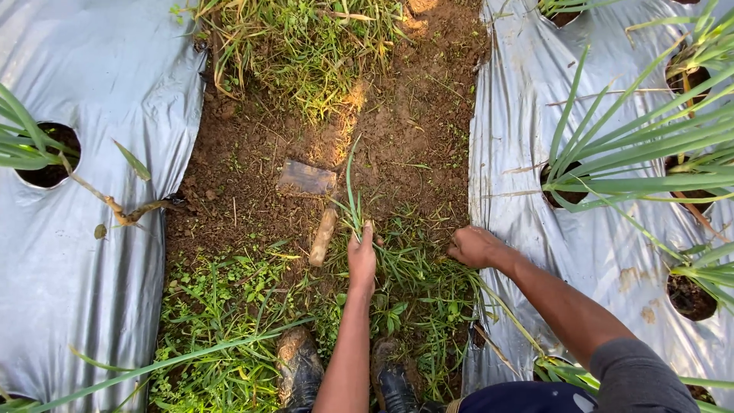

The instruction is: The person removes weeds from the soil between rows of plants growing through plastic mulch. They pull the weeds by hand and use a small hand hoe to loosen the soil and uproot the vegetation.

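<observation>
Dirt furrow (252, 164) between two beds under silver plastic sheet (92, 252), planting holes cut in it. Right bed: long green onion-like leaves (650, 149) rising from holes, fanning over the sheet toward the furrow. Left bed: one hole (50, 157) with a few leaves, dry stalk (115, 206) lying across the sheet edge. On bare soil ahead: flat muddy piece of clear plastic (306, 178), and a short pale stick (323, 237) just left of the left hand. Grass patch (306, 46) at the far end, low weeds (222, 306) near the muddy boots (300, 367) at the bottom edge.

Left hand (362, 258): fingers together, clamped around a tuft of grass (352, 203) at its base; thin green blades sticking up past the knuckles. Tuft sits mid-furrow, just right of the stick, at the front edge of the weedy patch.

Right hand (474, 246): curled into a loose fist, knuckles up, down in the weeds right beside the edge of the right sheet. Fingertips hidden underneath, so cannot tell if anything is gripped. Grey sleeve pushed up the right forearm.

Hands apart, weeds between them.
</observation>
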